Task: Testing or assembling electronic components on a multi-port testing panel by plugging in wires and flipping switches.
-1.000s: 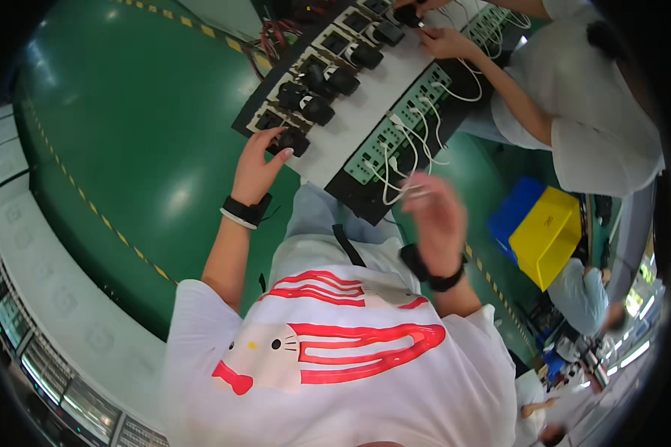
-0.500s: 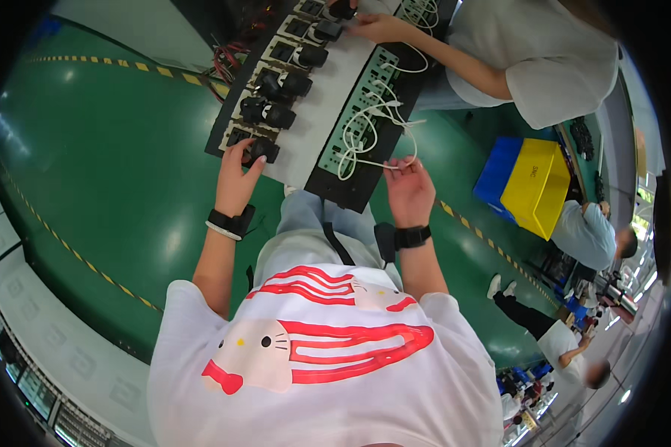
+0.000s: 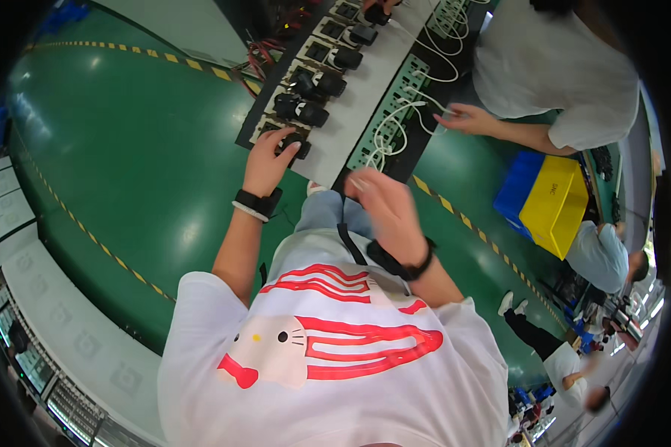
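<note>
My left hand (image 3: 267, 165) is closed around a black plug-in power adapter (image 3: 301, 147) at the near end of a row of sockets. More black adapters (image 3: 329, 84) are plugged in along that row. My right hand (image 3: 388, 208) is smeared by motion over the near edge of the bench. Whether its fingers hold anything does not show. Just beyond it, white cables (image 3: 384, 140) lie looped over a green strip of ports (image 3: 412, 72), some of them plugged in.
Across the bench at right, a co-worker's hand (image 3: 466, 119) is at the white cables; another hand (image 3: 380, 9) touches an adapter at the far end. Blue and yellow bins (image 3: 552, 197) stand to the right. Red wires (image 3: 265, 56) hang behind the bench.
My right hand has moved left and nearer to me, away from the cable loop it was touching. My left hand stays on the adapter. The co-worker's hand has come to the cables.
</note>
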The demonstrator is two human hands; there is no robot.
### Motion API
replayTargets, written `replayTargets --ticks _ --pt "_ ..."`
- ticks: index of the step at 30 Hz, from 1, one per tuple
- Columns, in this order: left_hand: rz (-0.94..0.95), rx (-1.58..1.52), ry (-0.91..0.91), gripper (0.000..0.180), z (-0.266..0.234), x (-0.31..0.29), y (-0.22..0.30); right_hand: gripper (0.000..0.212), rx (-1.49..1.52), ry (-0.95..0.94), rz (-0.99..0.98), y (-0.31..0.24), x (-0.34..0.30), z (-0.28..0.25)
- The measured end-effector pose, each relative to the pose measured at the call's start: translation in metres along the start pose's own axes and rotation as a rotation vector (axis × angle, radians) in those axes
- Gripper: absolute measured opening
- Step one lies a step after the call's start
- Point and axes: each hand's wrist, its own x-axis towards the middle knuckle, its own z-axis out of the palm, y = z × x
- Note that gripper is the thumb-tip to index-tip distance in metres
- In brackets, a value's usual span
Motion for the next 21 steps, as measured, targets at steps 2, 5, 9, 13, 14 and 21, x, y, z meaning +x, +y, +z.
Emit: replayTargets --ticks 2,5,9,13,14,21 --pt "-0.033 0.019 -0.032 0.035 -0.003 0.002 0.006 0.023 0.064 0.034 0.211 0.073 0.019 0.030" --pt "-0.057 0.027 -0.028 0.034 0.000 0.005 0.000 0.022 0.047 0.133 0.236 0.143 0.040 0.053" --pt "-0.144 0.064 -0.060 0.035 -0.005 0.005 0.009 0.022 -0.042 0.126 0.292 0.146 0.055 0.061" --pt "-0.158 0.072 -0.059 0.036 -0.003 0.005 0.007 0.021 -0.212 0.100 0.196 0.147 0.060 0.060" --pt "-0.164 0.069 -0.049 0.036 -0.003 0.005 0.006 0.021 -0.208 0.098 0.201 0.147 0.062 0.060" --pt "-0.140 0.179 -0.158 0.038 -0.010 0.013 0.019 0.017 -0.332 0.128 0.233 0.140 0.074 0.074"
